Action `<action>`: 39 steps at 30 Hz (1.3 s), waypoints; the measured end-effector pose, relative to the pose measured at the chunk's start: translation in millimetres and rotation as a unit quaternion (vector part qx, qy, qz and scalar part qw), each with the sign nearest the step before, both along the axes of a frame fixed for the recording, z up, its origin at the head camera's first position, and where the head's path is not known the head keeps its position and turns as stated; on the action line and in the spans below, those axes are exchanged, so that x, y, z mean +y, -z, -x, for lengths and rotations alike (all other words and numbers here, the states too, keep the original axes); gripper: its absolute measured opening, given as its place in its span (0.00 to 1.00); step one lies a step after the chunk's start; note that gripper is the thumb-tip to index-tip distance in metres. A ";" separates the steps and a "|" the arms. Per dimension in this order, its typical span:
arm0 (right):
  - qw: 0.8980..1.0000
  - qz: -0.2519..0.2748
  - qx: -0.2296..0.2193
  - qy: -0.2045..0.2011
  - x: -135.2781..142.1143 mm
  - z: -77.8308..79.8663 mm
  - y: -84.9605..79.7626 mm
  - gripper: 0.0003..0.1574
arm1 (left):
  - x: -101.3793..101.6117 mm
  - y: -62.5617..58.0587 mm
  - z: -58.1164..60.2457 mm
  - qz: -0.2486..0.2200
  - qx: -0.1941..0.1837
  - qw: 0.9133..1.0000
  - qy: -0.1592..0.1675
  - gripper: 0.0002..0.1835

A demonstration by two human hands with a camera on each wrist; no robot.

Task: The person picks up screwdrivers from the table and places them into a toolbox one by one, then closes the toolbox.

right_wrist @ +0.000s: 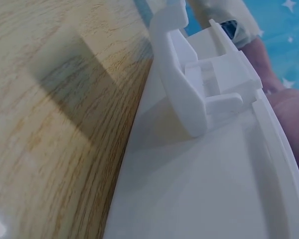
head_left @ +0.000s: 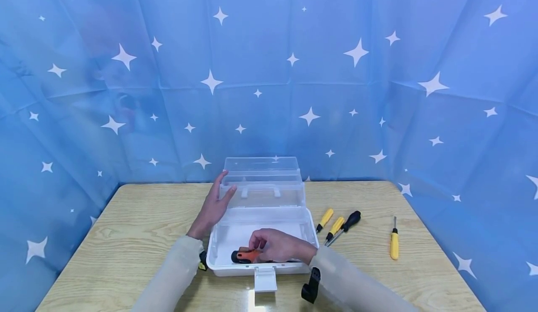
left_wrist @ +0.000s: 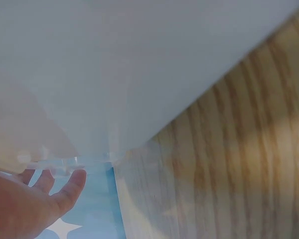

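Note:
A white toolbox stands on the table with its clear lid raised at the back. My left hand rests at the lid's left edge, fingers spread and thumb over its front face. In the left wrist view, the fingertips of that hand touch the clear rim. Down inside the box, my right hand pinches an orange-and-black tool near the front wall; the hand covers part of the tool. The front latch hangs open, and the right wrist view shows this latch up close.
Right of the box lie two yellow-handled tools and a black-handled screwdriver. A yellow screwdriver lies farther right. A black-and-yellow object shows partly beside the box's left wall. A blue star curtain hangs behind the table.

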State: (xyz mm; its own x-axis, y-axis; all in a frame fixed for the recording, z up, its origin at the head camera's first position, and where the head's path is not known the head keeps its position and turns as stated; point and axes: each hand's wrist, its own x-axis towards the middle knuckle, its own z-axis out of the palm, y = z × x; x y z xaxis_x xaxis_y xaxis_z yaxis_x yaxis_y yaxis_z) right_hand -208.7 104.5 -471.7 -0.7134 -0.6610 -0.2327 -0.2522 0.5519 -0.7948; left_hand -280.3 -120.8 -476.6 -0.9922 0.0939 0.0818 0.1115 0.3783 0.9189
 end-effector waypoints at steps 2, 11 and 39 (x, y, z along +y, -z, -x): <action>1.000 0.004 -0.004 -0.007 -0.3 -1.0 -0.2 0.12 | 0.3 0.0 0.0 0.001 -0.003 1.000 -0.001 0.35; 1.000 -0.004 -0.024 -0.002 -0.5 -3.4 -3.3 0.22 | 0.5 -0.1 0.5 0.004 -0.005 1.000 -0.004 0.37; 0.999 -0.021 -0.039 0.001 -2.0 -1.6 -2.1 0.18 | -1.7 0.4 1.8 -0.007 0.004 1.000 0.009 0.39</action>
State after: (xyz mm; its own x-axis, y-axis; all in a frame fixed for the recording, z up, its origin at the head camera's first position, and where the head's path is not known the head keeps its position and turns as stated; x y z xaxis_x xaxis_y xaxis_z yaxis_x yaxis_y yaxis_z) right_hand -207.2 102.5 -469.6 -0.6935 -0.6483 -0.3144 -0.1896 0.5852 -0.7884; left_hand -282.1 -122.6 -477.0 -0.9896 0.1115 0.0914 0.1261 0.3633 0.9231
